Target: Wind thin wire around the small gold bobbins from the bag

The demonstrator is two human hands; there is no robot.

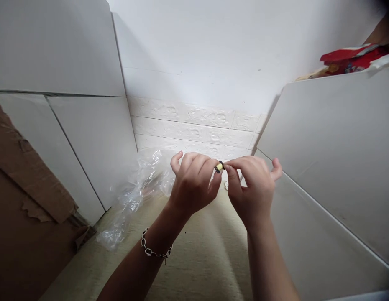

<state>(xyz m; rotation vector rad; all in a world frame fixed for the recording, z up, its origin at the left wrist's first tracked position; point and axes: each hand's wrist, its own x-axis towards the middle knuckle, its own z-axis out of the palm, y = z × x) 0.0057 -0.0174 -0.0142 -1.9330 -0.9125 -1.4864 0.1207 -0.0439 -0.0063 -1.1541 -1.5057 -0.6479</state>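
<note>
Above and to the right of the clear plastic wrap, my left hand is pinching one side of a small yellow-and-black component between thumb and fingers. Right of the wrap and beyond my left hand, my right hand is gripping the component's other side between thumb and forefinger, fingertips closed.
</note>
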